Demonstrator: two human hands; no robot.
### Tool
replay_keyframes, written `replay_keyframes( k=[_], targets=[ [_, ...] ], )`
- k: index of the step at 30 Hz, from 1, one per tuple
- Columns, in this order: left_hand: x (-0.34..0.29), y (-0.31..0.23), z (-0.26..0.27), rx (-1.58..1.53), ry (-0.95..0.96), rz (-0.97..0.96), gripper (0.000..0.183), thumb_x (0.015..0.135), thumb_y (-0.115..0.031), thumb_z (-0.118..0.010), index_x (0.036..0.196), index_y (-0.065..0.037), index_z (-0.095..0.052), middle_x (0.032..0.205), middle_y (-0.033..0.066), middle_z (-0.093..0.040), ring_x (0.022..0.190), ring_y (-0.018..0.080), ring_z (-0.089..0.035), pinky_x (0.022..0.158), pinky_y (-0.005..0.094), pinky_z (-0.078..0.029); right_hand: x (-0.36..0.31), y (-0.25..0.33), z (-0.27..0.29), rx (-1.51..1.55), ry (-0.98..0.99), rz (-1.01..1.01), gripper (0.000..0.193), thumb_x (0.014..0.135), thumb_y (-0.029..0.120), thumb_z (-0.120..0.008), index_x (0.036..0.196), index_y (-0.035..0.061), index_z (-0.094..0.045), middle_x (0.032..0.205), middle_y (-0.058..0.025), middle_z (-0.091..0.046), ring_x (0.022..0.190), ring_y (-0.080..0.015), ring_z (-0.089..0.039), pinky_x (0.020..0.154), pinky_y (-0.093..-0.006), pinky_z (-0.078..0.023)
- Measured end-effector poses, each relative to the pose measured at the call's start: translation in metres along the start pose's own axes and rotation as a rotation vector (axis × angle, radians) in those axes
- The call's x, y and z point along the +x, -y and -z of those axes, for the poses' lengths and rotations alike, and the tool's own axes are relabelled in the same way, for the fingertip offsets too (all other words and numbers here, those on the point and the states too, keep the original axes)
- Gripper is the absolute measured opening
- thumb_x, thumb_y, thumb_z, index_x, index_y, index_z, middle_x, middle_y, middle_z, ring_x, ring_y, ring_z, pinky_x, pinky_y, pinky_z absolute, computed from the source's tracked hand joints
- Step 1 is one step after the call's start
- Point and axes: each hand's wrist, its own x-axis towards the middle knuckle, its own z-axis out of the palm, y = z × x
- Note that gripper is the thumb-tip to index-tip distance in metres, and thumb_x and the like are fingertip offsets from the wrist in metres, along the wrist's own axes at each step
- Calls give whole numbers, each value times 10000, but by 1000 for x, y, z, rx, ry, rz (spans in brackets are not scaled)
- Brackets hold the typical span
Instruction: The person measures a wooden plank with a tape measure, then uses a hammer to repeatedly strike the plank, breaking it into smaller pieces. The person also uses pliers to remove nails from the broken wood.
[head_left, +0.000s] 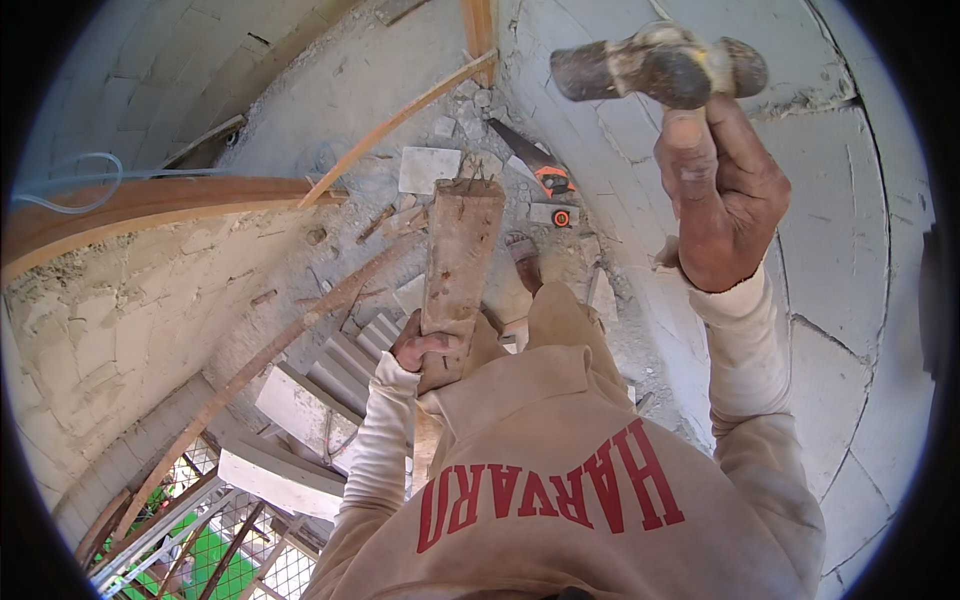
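My left hand (425, 345) is closed round the near end of a worn wooden plank (462, 255), which points away from me. Several nails (470, 184) seem to stick out near its far end. At the upper right, my right hand (725, 200) is raised, with its fingers wrapped round a hammer (672, 75). It grips the handle close below the dirty metal head, thumb lying along the handle. The hammer is apart from the plank, near the pale block wall. My fingers and palm hide most of the handle.
A handsaw (530, 155) with an orange handle leans by the right wall (820, 200). Close to it lies an orange tape measure (562, 217). Pale blocks (310, 405) are stacked at lower left. A slanting wooden strip (390, 125) and rubble surround my foot (525, 260).
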Motion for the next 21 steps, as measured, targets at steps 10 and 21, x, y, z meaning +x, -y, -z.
replay_keyframes(
  k=[10,21],
  targets=[
    [-15,6,-9,42,-103,-69,637,695,-178,-737,1276,55,-620,1083,185,-720,936,287,-714,857,402,-578,-2,4,-2,-196,338,-94,263,1017,238,-655,1086,-11,-702,732,-221,-662,576,-350,-626,601,-412,-519],
    [-1,-12,-7,65,-20,-125,609,694,-196,-729,1240,59,-637,1034,179,-719,909,293,-708,821,405,-572,12,-7,-10,-198,156,156,260,1034,235,-660,1184,32,-721,606,-87,-566,492,-148,-508,512,-318,-455]
  ],
)
